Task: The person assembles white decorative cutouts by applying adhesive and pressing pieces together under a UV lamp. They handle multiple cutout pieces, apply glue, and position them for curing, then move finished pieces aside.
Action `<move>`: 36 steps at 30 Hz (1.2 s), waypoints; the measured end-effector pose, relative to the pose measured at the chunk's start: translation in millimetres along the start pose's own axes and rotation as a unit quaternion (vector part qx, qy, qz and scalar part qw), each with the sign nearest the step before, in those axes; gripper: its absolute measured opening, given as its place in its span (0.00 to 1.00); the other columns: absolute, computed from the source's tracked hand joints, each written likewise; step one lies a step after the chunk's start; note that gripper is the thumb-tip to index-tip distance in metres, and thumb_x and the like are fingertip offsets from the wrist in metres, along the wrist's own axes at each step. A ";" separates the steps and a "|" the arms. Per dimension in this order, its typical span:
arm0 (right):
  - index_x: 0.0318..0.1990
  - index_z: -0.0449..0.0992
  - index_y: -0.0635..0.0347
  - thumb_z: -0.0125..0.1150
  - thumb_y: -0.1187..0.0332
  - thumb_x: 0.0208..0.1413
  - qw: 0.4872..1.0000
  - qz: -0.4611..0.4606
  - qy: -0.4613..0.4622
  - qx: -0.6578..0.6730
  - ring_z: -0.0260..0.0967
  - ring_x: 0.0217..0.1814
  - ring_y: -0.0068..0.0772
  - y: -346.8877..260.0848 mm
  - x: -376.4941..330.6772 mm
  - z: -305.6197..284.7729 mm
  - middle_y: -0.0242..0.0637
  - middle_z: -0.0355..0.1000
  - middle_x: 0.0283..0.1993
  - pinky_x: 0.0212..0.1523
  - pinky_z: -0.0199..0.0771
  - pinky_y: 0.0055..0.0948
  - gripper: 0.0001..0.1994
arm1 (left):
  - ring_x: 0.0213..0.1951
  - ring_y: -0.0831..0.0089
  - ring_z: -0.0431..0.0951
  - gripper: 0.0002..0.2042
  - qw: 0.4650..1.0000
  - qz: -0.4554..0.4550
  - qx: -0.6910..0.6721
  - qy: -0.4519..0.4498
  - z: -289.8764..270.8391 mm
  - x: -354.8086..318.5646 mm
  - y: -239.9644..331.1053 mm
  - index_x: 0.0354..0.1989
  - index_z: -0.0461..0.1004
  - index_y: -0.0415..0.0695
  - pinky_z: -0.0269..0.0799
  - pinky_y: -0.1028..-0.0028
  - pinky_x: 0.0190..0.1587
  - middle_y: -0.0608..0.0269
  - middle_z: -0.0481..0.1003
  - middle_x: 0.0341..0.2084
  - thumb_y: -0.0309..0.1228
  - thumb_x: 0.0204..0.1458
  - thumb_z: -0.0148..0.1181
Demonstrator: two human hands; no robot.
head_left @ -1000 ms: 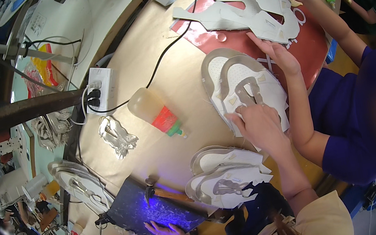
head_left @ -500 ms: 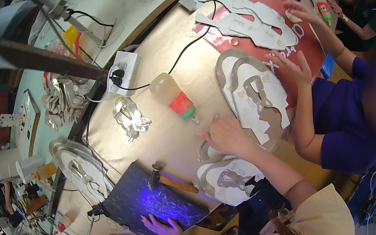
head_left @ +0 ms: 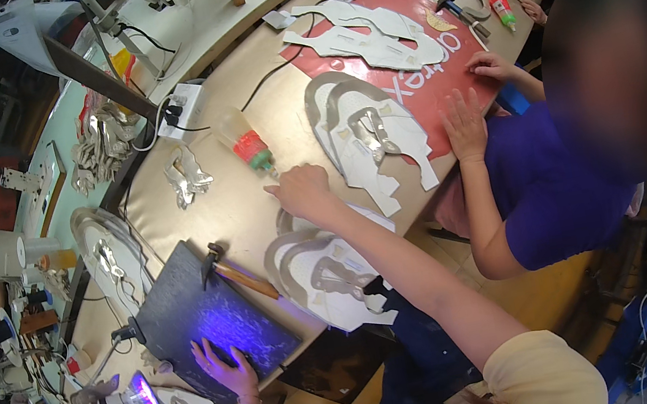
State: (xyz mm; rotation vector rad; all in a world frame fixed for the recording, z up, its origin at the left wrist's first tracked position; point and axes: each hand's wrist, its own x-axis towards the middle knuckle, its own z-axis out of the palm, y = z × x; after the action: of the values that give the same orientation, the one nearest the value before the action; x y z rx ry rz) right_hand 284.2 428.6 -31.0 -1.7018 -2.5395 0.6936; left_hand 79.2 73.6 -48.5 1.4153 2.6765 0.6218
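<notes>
My left hand (head_left: 228, 374) lies with fingers spread on the near edge of a dark slab (head_left: 179, 312), lit violet by a lamp (head_left: 143, 395). My right hand (head_left: 303, 193) is over the gold-coloured table, thumb out and apart from the bent fingers, with nothing visible in it. Just beyond its fingers lies a squeeze bottle (head_left: 250, 147) with a red label and green cap, its nozzle toward the hand. Under my right forearm are stacked white and grey shoe-upper pieces (head_left: 327, 274). A hammer (head_left: 238, 278) with a wooden handle rests on the slab's right side.
Across the table, a co-worker in purple (head_left: 547, 182) has both hands at a red mat (head_left: 441, 88) with white cut pieces (head_left: 368, 36). Another upper stack (head_left: 373, 138) lies between us. Silvery pieces (head_left: 187, 176) and a power strip (head_left: 184, 110) with cables sit farther left.
The view has shifted, so the table appears farther left and up. My right hand has come nearer the bottle's nozzle. The co-worker's raised hands have come down to the mat.
</notes>
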 end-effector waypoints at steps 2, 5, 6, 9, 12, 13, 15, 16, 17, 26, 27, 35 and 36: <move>0.30 0.83 0.57 0.50 0.44 0.62 1.000 0.003 -0.023 0.018 0.79 0.37 0.41 2.2 2.0 0.7 0.42 0.79 0.30 0.35 0.76 0.39 0.27 | 0.71 0.45 0.49 0.30 1.000 0.000 0.005 -0.003 0.1 -1.1 0.2 0.67 0.59 0.39 0.42 0.51 0.71 0.44 0.52 0.70 0.38 0.57 0.55; 0.36 0.84 0.52 0.52 0.46 0.62 0.999 0.006 -0.033 -0.005 0.79 0.39 0.35 1.2 6.3 0.9 0.33 0.80 0.33 0.34 0.74 0.35 0.21 | 0.71 0.45 0.49 0.30 1.000 0.014 0.018 -0.003 -0.3 1.1 0.9 0.67 0.58 0.39 0.42 0.51 0.71 0.44 0.52 0.70 0.38 0.57 0.54; 0.36 0.84 0.53 0.52 0.45 0.62 0.999 0.014 -0.038 -0.006 0.79 0.39 0.36 -0.4 7.8 1.3 0.34 0.80 0.33 0.35 0.74 0.36 0.22 | 0.71 0.45 0.49 0.30 1.000 0.008 0.020 -0.008 -0.4 1.6 1.2 0.67 0.58 0.38 0.42 0.51 0.71 0.44 0.52 0.70 0.38 0.57 0.54; 0.34 0.83 0.55 0.51 0.44 0.62 0.998 0.019 -0.065 -0.004 0.79 0.38 0.39 -5.5 10.2 1.2 0.38 0.80 0.33 0.38 0.76 0.38 0.24 | 0.71 0.45 0.48 0.30 1.000 0.000 0.022 -0.022 -1.5 2.4 1.7 0.67 0.58 0.37 0.42 0.51 0.71 0.43 0.51 0.70 0.40 0.58 0.54; 0.33 0.83 0.56 0.52 0.45 0.61 0.994 -0.002 -0.105 0.018 0.79 0.39 0.41 0.7 11.8 -9.0 0.41 0.79 0.33 0.39 0.76 0.39 0.24 | 0.70 0.44 0.48 0.32 0.999 0.014 0.024 -0.022 -2.3 2.7 2.0 0.67 0.56 0.36 0.42 0.50 0.71 0.41 0.50 0.69 0.46 0.61 0.49; 0.33 0.83 0.57 0.53 0.45 0.61 0.993 -0.020 -0.111 0.030 0.79 0.39 0.42 7.7 11.2 -15.7 0.42 0.79 0.33 0.39 0.76 0.40 0.24 | 0.70 0.44 0.48 0.32 0.999 0.007 0.022 -0.028 -1.6 2.7 2.4 0.67 0.56 0.36 0.42 0.50 0.71 0.40 0.50 0.69 0.48 0.61 0.48; 0.34 0.82 0.59 0.53 0.45 0.60 0.987 -0.058 -0.138 0.058 0.79 0.38 0.44 25.5 8.5 -33.7 0.44 0.79 0.32 0.39 0.76 0.42 0.24 | 0.70 0.43 0.48 0.34 0.998 -0.003 0.043 -0.035 -1.1 3.1 2.8 0.67 0.55 0.36 0.42 0.50 0.71 0.39 0.50 0.69 0.52 0.62 0.44; 0.36 0.82 0.60 0.54 0.46 0.60 0.983 -0.079 -0.153 0.070 0.78 0.38 0.46 39.5 8.1 -45.5 0.45 0.78 0.31 0.39 0.76 0.43 0.24 | 0.70 0.43 0.48 0.35 0.998 -0.001 0.051 -0.037 -0.5 4.1 3.2 0.67 0.54 0.36 0.42 0.50 0.71 0.39 0.49 0.69 0.53 0.62 0.44; 0.39 0.82 0.62 0.54 0.46 0.60 0.977 -0.102 -0.168 0.082 0.78 0.37 0.47 53.0 5.9 -56.8 0.46 0.78 0.31 0.39 0.76 0.44 0.24 | 0.70 0.43 0.48 0.35 0.997 -0.001 0.059 -0.040 -0.3 4.5 3.8 0.67 0.54 0.36 0.42 0.49 0.71 0.39 0.49 0.69 0.54 0.62 0.43; 0.56 0.74 0.58 0.55 0.58 0.62 0.928 0.102 0.312 0.176 0.74 0.37 0.51 204.5 3.4 -95.0 0.49 0.75 0.41 0.39 0.70 0.48 0.19 | 0.71 0.44 0.48 0.36 0.995 -0.018 0.085 -0.050 -2.3 5.9 10.9 0.67 0.55 0.35 0.42 0.50 0.71 0.40 0.50 0.70 0.55 0.62 0.40; 0.55 0.75 0.57 0.55 0.59 0.62 0.930 0.124 0.311 0.153 0.73 0.37 0.50 222.5 5.9 -88.7 0.48 0.74 0.40 0.39 0.69 0.48 0.18 | 0.71 0.44 0.48 0.36 0.995 -0.020 0.088 -0.049 -2.6 5.6 11.2 0.67 0.55 0.35 0.42 0.50 0.71 0.40 0.50 0.70 0.55 0.62 0.40; 0.49 0.79 0.55 0.56 0.62 0.62 0.924 0.113 0.363 0.041 0.67 0.35 0.41 270.6 16.3 -48.7 0.39 0.69 0.33 0.39 0.62 0.42 0.13 | 0.71 0.44 0.48 0.36 0.995 -0.024 0.080 -0.047 -0.1 3.0 6.0 0.68 0.54 0.35 0.43 0.51 0.71 0.40 0.49 0.70 0.54 0.63 0.40; 0.49 0.79 0.55 0.56 0.62 0.62 0.924 0.112 0.363 0.045 0.68 0.33 0.40 270.0 16.1 -49.9 0.38 0.69 0.32 0.38 0.62 0.40 0.12 | 0.71 0.44 0.48 0.36 0.995 -0.026 0.084 -0.049 0.0 2.6 5.5 0.68 0.54 0.35 0.43 0.51 0.71 0.40 0.49 0.70 0.54 0.63 0.40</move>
State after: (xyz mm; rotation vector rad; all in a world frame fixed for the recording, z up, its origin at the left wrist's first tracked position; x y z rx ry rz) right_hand 526.9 544.9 -87.6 -1.7889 -1.7981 0.1182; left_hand 82.0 78.5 -46.1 1.3669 2.7334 0.3205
